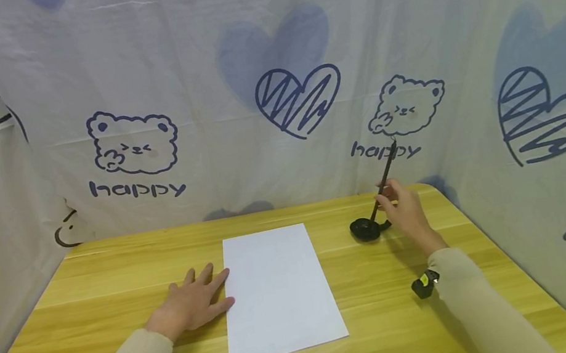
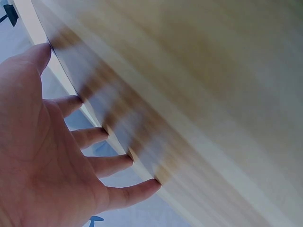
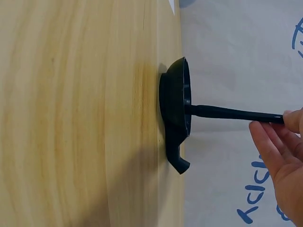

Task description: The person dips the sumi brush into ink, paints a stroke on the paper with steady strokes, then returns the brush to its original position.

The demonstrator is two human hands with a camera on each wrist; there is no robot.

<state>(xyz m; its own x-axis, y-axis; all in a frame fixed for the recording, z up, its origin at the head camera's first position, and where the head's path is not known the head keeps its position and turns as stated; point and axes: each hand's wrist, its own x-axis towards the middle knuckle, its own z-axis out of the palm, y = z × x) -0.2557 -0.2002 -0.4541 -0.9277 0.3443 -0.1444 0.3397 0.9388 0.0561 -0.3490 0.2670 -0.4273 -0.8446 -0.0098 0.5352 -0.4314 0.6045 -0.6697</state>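
My right hand (image 1: 404, 211) pinches a dark writing brush (image 1: 385, 175) between thumb and fingers, partway up its handle. The brush slants upward in the head view, and its lower end is down inside a small black ink dish (image 1: 364, 230), its tip hidden by the rim. A short curved stem (image 3: 178, 163) sticks out from the dish. My left hand (image 1: 191, 301) rests with spread fingers on the table, its thumb and index fingertip at the left edge of a blank white sheet of paper (image 1: 280, 295). In the left wrist view its fingertips (image 2: 154, 184) meet the wood.
The yellow wood-grain table (image 1: 377, 335) carries the paper in the middle, with the ink dish to its right near the far edge. A pale cloth (image 1: 196, 60) printed with hearts and bears hangs behind the table and along both sides.
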